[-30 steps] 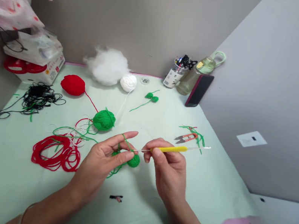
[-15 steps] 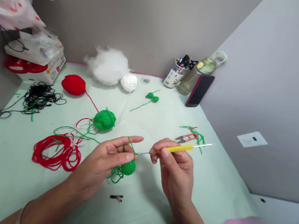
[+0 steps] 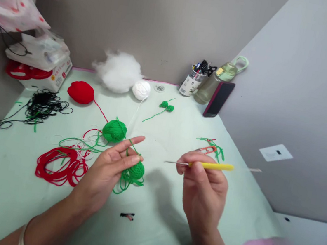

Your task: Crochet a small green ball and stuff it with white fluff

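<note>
My left hand pinches a small green crochet piece between thumb and fingers, with green yarn looped over the raised index finger. Loose green strands dangle below the piece. My right hand grips a yellow-handled crochet hook, its thin metal tip pointing left toward the piece but apart from it. A green yarn ball lies just beyond my left hand. Partly hidden behind my right hand are orange thread snips beside green yarn scraps.
Left on the table are a red yarn coil, black yarn and a red yarn ball. Toward the back sit white stuffing, a white yarn ball, small green pieces, a pen cup, a bottle and a phone.
My right hand has moved right with the crochet hook, and the hook's tip has come away from the green piece. My left hand has shifted slightly left and up with the piece.
</note>
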